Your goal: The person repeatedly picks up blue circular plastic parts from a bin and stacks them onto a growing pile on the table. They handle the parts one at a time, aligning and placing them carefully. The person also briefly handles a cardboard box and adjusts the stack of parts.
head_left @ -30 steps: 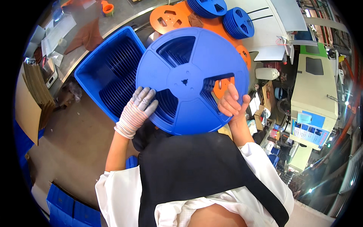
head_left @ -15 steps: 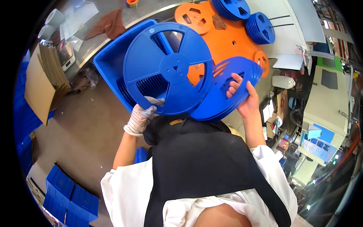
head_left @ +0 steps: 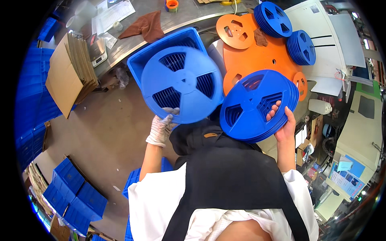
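Observation:
My left hand point(head_left: 161, 127), in a pale glove, pinches the lower rim of a round blue reel disc point(head_left: 181, 105) with three window cutouts. That disc is held over a blue bin point(head_left: 138, 64), and the ribbed edges of several more discs show through its windows. Bare-skinned, my right hand point(head_left: 284, 125) grips a tilted stack of blue reel discs point(head_left: 250, 110) by its right side, fingertips hooked into a cutout and thumb on the outer edge. The stack is beside the bin, in front of an orange round platform point(head_left: 257, 60).
Two upright blue disc stacks point(head_left: 270, 22) sit on the platform's far side, near a small orange wheel point(head_left: 233, 31). Behind the bin runs a metal bench point(head_left: 189, 14) with a brown cloth point(head_left: 144, 26). Cardboard sheets point(head_left: 66, 76) and blue crates point(head_left: 76, 188) stand at left.
The disc in my left hand has shifted over the bin, apart from the stack. My right hand's stack has turned to face me more. The whole view has swung, moving the surroundings rightward.

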{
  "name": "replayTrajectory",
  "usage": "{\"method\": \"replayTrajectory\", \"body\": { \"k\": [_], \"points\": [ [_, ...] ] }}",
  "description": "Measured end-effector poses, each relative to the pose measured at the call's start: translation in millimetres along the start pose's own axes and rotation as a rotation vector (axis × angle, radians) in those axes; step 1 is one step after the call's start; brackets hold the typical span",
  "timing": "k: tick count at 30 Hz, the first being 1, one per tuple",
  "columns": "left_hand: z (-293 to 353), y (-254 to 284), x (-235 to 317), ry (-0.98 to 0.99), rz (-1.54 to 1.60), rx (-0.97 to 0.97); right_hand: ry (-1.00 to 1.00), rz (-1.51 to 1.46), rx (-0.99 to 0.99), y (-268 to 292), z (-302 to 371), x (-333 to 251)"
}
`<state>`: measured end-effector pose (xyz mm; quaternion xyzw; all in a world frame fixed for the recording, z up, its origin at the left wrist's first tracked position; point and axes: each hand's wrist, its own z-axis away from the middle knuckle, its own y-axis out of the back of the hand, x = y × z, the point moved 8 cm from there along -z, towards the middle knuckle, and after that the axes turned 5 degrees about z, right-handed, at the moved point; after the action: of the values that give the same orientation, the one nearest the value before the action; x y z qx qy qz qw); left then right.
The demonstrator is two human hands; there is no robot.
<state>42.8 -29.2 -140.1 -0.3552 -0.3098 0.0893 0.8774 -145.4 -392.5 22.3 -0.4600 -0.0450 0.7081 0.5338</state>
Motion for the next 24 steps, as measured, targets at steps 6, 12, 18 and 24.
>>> {"method": "replayTrajectory", "body": {
  "k": [6, 12, 18, 24],
  "points": [
    [-51, 71, 17, -0.006, -0.477, 0.484, 0.023, 0.060, 0.053, 5, -4, 0],
    [-124, 107, 5, -0.005, -0.620, 0.610, 0.004, 0.070, 0.065, 5, -6, 0],
    [-177, 106, -19, -0.011, -0.783, 0.594, 0.018, 0.098, 0.074, 4, -3, -1],
    [-186, 139, -37, 0.049, -0.848, 0.586, 0.025, 0.099, 0.014, -17, -8, 6]
  ]
}}
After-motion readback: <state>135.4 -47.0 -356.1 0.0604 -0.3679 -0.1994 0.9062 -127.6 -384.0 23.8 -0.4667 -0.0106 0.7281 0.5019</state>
